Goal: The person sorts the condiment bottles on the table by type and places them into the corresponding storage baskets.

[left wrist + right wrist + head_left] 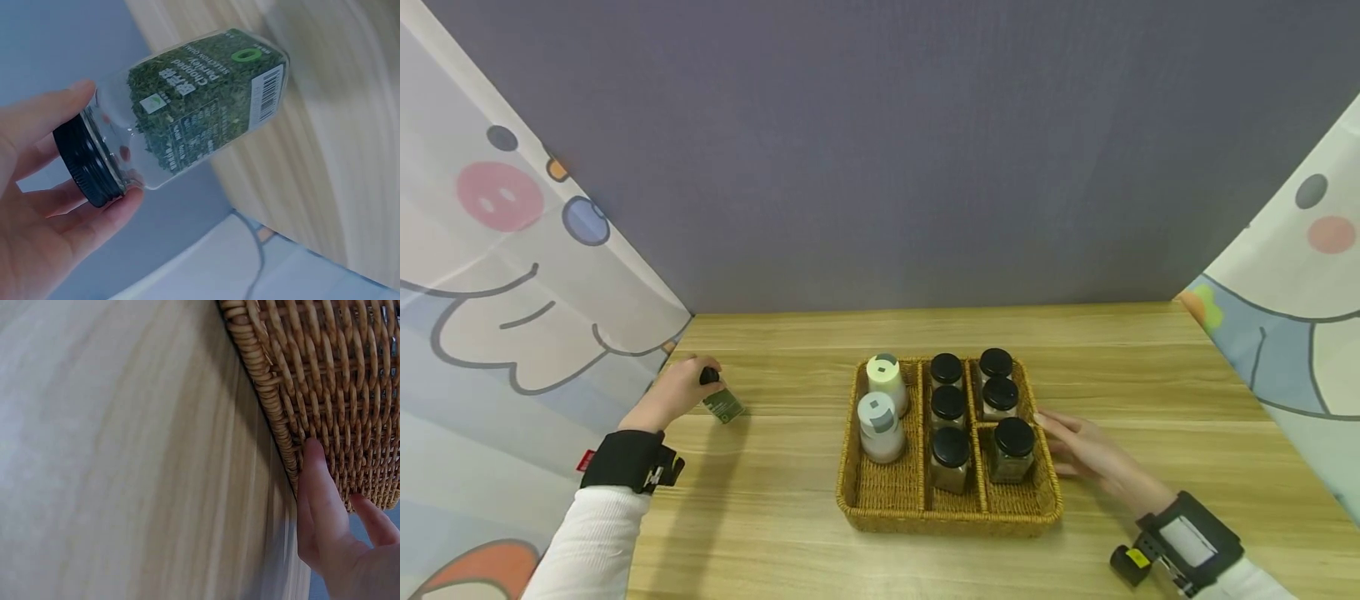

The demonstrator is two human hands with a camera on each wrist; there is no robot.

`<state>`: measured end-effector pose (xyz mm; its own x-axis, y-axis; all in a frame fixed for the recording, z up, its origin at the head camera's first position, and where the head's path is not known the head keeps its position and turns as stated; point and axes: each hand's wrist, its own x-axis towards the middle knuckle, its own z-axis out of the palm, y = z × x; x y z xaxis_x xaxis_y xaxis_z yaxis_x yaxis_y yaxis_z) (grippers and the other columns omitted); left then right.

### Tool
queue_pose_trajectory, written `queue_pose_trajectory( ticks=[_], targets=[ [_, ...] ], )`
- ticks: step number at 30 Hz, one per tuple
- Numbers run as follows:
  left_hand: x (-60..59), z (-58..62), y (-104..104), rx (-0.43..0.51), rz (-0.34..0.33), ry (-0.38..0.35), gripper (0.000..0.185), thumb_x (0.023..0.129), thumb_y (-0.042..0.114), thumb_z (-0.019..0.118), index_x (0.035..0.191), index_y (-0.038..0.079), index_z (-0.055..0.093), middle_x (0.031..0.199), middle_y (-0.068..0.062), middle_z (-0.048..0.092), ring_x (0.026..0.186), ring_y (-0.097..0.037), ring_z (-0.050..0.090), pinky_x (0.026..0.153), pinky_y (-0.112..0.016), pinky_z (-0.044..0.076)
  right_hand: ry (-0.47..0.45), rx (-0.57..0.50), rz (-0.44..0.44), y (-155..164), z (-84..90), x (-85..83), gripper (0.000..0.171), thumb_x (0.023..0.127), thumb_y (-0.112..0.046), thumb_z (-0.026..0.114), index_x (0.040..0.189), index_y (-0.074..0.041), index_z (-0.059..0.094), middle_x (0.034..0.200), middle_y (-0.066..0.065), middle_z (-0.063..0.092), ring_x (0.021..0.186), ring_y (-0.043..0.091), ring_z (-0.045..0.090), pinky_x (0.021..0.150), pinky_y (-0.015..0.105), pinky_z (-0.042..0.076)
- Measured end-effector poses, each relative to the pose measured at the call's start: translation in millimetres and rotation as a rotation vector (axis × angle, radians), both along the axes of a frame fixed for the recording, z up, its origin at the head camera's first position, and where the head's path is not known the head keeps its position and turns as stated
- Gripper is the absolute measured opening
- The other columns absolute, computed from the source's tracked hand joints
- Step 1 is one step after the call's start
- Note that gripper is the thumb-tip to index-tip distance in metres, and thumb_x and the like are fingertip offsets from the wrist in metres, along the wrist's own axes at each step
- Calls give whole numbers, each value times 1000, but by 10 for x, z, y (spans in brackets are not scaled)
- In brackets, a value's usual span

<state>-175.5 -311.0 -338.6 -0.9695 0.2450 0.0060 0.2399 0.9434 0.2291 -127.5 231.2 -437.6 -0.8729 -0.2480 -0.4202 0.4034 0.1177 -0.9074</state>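
My left hand (683,387) grips a glass spice jar (194,109) by its black lid (89,160); the label reads Chopped Parsley and green flakes fill most of it. In the head view this jar tilts over the left part of the table; whether its base touches the wood I cannot tell. My right hand (1086,454) rests its fairly straight fingers (322,487) against the outer right wall of a woven basket (955,523). Inside stand several black-lidded jars (951,458) in the middle and right compartments, and two white-topped containers (882,429) in the left one.
The basket stands on a wooden table (775,533), split by woven dividers. A grey-blue panel (925,167) rises along the table's back edge. Cartoon-printed curtains (497,275) hang at the left and right sides.
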Motion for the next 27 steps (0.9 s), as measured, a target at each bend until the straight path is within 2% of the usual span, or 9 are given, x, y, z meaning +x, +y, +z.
queue_pose_trajectory(
  ticks=[6, 12, 21, 27],
  targets=[
    [12, 124, 172, -14, -46, -5, 30, 81, 10, 62, 105, -7, 55, 96, -24, 54, 71, -27, 55, 57, -32, 45, 1, -5, -1, -4, -8, -2, 74, 90, -38, 47, 138, 6, 13, 135, 33, 22, 110, 33, 49, 85, 42, 48],
    [14, 225, 347, -3, -87, 10, 27, 80, 9, 63, 103, -5, 56, 89, -17, 52, 70, -24, 52, 57, -31, 44, 3, 1, -1, -5, -6, 0, 74, 90, -38, 47, 138, 6, 13, 135, 33, 23, 108, 31, 50, 85, 41, 48],
    [32, 363, 623, -28, -141, 15, 24, 79, 8, 65, 100, -3, 57, 89, -15, 53, 75, -26, 53, 62, -34, 47, 10, -10, 10, -1, 2, -1, 73, 90, -38, 47, 138, 6, 12, 136, 33, 18, 113, 37, 45, 85, 42, 48],
    [44, 448, 775, -13, -178, 11, 23, 79, 7, 65, 99, -1, 58, 87, -12, 51, 72, -22, 51, 60, -31, 45, 11, 5, 11, -3, 7, 5, 73, 90, -38, 47, 138, 6, 13, 136, 33, 18, 115, 39, 41, 86, 41, 47]
  ],
)
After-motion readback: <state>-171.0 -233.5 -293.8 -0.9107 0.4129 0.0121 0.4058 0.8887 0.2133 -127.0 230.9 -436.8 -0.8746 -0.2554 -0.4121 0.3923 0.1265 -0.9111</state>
